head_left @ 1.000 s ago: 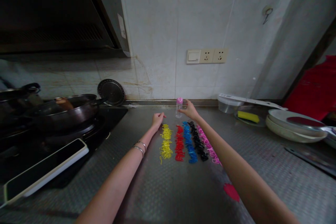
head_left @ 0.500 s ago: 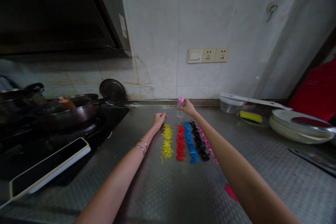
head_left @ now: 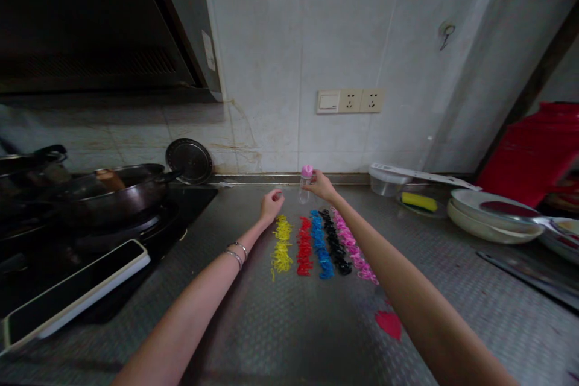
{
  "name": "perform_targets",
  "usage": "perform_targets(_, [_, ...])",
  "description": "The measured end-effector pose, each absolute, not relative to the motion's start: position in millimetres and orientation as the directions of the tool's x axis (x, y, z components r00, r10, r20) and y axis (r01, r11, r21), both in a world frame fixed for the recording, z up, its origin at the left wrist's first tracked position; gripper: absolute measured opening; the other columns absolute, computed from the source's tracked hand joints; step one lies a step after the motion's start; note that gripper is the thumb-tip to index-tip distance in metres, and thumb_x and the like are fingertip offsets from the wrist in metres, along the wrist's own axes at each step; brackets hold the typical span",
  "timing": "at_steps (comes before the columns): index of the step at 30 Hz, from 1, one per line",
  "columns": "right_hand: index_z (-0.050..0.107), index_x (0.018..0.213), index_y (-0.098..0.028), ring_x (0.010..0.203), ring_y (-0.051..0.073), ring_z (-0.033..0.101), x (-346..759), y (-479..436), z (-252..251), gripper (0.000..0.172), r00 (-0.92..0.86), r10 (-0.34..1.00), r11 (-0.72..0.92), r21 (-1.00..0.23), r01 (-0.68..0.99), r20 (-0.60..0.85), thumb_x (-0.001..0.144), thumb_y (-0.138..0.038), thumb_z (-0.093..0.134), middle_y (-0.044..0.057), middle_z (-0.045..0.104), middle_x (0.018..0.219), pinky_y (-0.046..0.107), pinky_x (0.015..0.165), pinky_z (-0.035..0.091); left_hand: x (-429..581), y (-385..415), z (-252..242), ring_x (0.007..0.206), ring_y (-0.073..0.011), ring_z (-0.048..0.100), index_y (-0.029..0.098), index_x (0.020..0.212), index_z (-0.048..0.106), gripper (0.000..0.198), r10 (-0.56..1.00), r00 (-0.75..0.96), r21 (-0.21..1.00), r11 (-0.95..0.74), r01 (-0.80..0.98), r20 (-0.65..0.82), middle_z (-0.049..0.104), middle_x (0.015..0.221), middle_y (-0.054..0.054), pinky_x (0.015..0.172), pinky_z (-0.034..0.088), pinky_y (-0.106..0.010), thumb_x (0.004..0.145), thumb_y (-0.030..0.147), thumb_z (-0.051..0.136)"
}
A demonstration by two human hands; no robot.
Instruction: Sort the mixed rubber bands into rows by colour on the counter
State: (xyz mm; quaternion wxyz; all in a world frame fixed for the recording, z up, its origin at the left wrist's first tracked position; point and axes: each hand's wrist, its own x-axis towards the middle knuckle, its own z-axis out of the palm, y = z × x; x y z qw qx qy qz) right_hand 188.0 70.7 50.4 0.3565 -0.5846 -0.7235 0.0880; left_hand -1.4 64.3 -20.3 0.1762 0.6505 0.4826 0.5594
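My right hand [head_left: 322,186] is closed around a small clear bottle with a pink cap [head_left: 306,184], upright near the wall edge of the metal counter. My left hand [head_left: 271,204] is curled beside it, fingertips together; whether anything small is in them is hidden. Between my forearms lie rows of what look like small rubber bands: yellow bands [head_left: 283,245] nearest my left hand, then red bands [head_left: 304,247], blue bands [head_left: 321,246], black bands [head_left: 335,242] and pink bands [head_left: 353,244] beside my right forearm.
On the left are a phone-like white-edged slab [head_left: 75,292], a pan [head_left: 117,196] on the black cooktop and a round dark lid [head_left: 189,161]. On the right stand a clear tub [head_left: 384,184], a yellow sponge [head_left: 419,202], stacked bowls [head_left: 488,226] and a knife-like blade [head_left: 525,274]. A red piece [head_left: 389,324] lies nearer me.
The view has shifted slightly to the right. My left hand's fingers have curled in more. My right hand still holds the bottle, and more of the pink row shows beside my forearm.
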Motion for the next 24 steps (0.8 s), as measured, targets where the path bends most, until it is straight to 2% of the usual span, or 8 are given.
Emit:
perform_targets(3, [0.041, 0.114, -0.013, 0.08, 0.015, 0.059, 186.0, 65.6, 57.0, 0.063, -0.082, 0.902, 0.343, -0.587, 0.733, 0.424, 0.06, -0.034, 0.067, 0.008, 0.062, 0.093, 0.025, 0.071, 0.042, 11.5, 62.9, -9.5, 0.071, -0.0135, 0.051, 0.014, 0.11, 0.053, 0.053, 0.806, 0.023, 0.708, -0.532, 0.465, 0.591, 0.06, 0.089, -0.006, 0.069, 0.039, -0.026, 0.06, 0.024, 0.064])
perform_targets(6, [0.042, 0.114, -0.013, 0.08, 0.015, 0.058, 181.6, 63.7, 59.6, 0.064, -0.131, 0.895, 0.385, -0.588, 0.711, 0.427, 0.059, -0.032, 0.069, 0.007, 0.062, 0.091, 0.024, 0.07, 0.042, 25.1, 64.5, -0.4, 0.086, -0.0179, 0.051, 0.014, 0.117, 0.047, 0.069, 0.806, 0.058, 0.71, -0.55, 0.44, 0.589, 0.058, 0.101, -0.01, 0.078, 0.039, -0.03, 0.054, 0.028, 0.071])
perform_targets(9, [0.042, 0.113, -0.012, 0.08, 0.015, 0.058, 177.6, 63.7, 58.2, 0.064, -0.167, 0.892, 0.4, -0.562, 0.724, 0.421, 0.058, -0.032, 0.069, 0.007, 0.062, 0.091, 0.024, 0.069, 0.042, 34.6, 69.2, 3.6, 0.089, -0.0192, 0.052, 0.014, 0.111, 0.05, 0.062, 0.813, 0.104, 0.723, -0.561, 0.403, 0.573, 0.059, 0.099, -0.009, 0.08, 0.039, -0.031, 0.055, 0.03, 0.071])
perform_targets(13, [0.04, 0.116, -0.011, 0.082, 0.016, 0.057, 177.0, 63.3, 56.2, 0.067, -0.208, 0.887, 0.424, -0.547, 0.722, 0.413, 0.06, -0.036, 0.067, 0.009, 0.061, 0.093, 0.025, 0.069, 0.042, 38.8, 78.2, 2.1, 0.084, -0.0192, 0.055, 0.011, 0.097, 0.058, 0.046, 0.824, 0.173, 0.739, -0.563, 0.371, 0.54, 0.062, 0.092, -0.01, 0.074, 0.041, -0.03, 0.056, 0.028, 0.069])
perform_targets(19, [0.024, 0.129, -0.01, 0.082, 0.018, 0.057, 177.6, 59.2, 74.7, 0.091, -0.24, 0.893, 0.42, -0.513, 0.748, 0.381, 0.056, -0.04, 0.07, 0.014, 0.056, 0.104, 0.028, 0.071, 0.044, 34.2, 86.8, -1.1, 0.078, -0.0176, 0.056, 0.012, 0.092, 0.06, 0.041, 0.833, 0.106, 0.749, -0.537, 0.389, 0.542, 0.063, 0.084, -0.008, 0.07, 0.041, -0.029, 0.056, 0.029, 0.069])
perform_targets(22, [0.019, 0.132, -0.011, 0.08, 0.019, 0.058, 169.6, 58.9, 91.7, 0.093, -0.194, 0.898, 0.383, -0.484, 0.787, 0.396, 0.06, -0.044, 0.066, 0.02, 0.049, 0.112, 0.028, 0.07, 0.045, 31.9, 86.7, -4.2, 0.076, -0.0168, 0.056, 0.014, 0.091, 0.06, 0.038, 0.851, 0.056, 0.766, -0.497, 0.408, 0.522, 0.063, 0.083, -0.007, 0.071, 0.041, -0.029, 0.058, 0.029, 0.068])
perform_targets(24, [0.023, 0.131, -0.011, 0.085, 0.02, 0.058, 161.7, 60.1, 101.5, 0.089, -0.179, 0.897, 0.355, -0.418, 0.836, 0.404, 0.061, -0.047, 0.065, 0.022, 0.045, 0.116, 0.029, 0.073, 0.044, 31.0, 86.6, -8.2, 0.076, -0.017, 0.057, 0.014, 0.09, 0.06, 0.036, 0.862, 0.034, 0.779, -0.473, 0.411, 0.505, 0.064, 0.084, -0.007, 0.072, 0.041, -0.029, 0.058, 0.028, 0.069])
